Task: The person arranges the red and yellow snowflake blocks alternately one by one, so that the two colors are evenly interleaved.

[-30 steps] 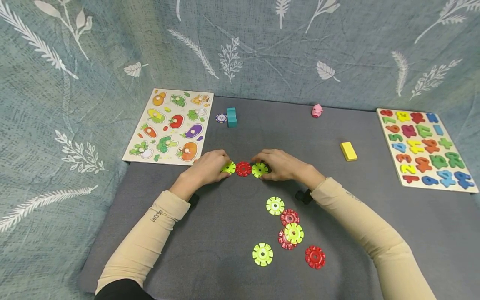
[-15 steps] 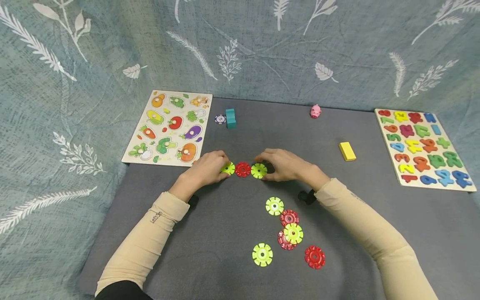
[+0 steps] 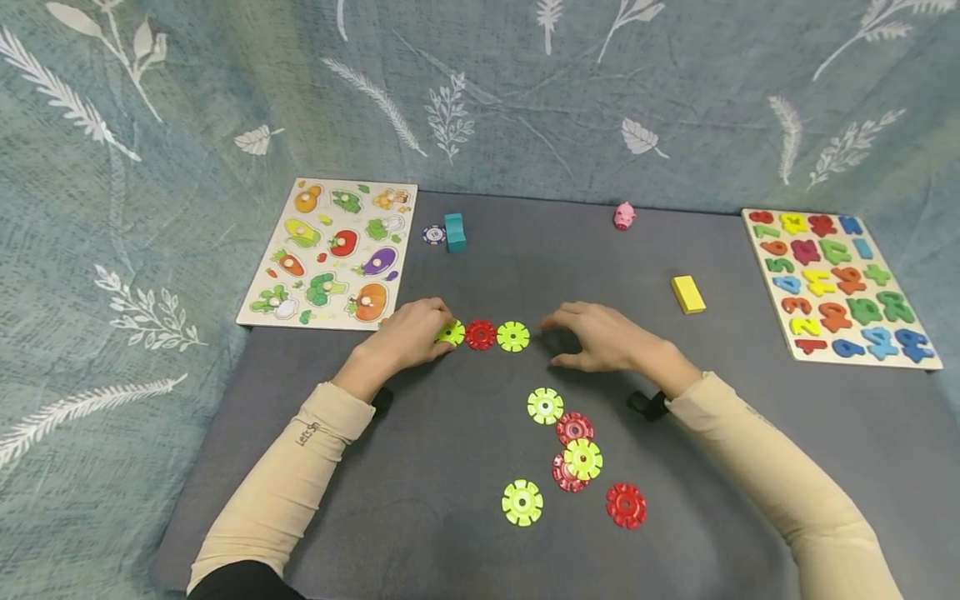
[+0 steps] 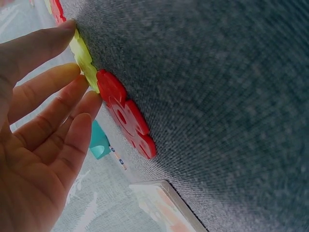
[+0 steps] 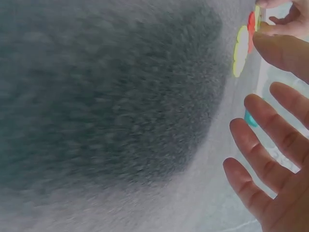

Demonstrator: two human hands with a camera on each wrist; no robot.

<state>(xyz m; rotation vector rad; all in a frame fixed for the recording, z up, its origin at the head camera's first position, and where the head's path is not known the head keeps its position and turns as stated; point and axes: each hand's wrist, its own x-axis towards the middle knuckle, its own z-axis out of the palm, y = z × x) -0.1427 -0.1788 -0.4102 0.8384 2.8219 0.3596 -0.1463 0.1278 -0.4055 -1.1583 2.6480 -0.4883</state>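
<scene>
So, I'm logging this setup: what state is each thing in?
Left hand: pinching a lime disc
Right hand: holding nothing
Central red disc: flat
Lime disc beside the right hand: flat, untouched
Lone red disc: flat
Bottom lime disc: flat
Middle loose lime disc: overlapping a red disc
Vegetable board: flat, pieces seated
Number board: flat, pieces seated
Yellow block: lying down
Poker chip: flat
Pink pig: apparently upright

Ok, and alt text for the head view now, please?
A person's left hand pinches a yellow-green disc in line with a red disc and another yellow-green disc; the right hand is open beside them, touching none. Six more discs lie nearer the camera, some overlapping. A vegetable puzzle board, left, and a numbers puzzle board, right, lie farther back.
</scene>
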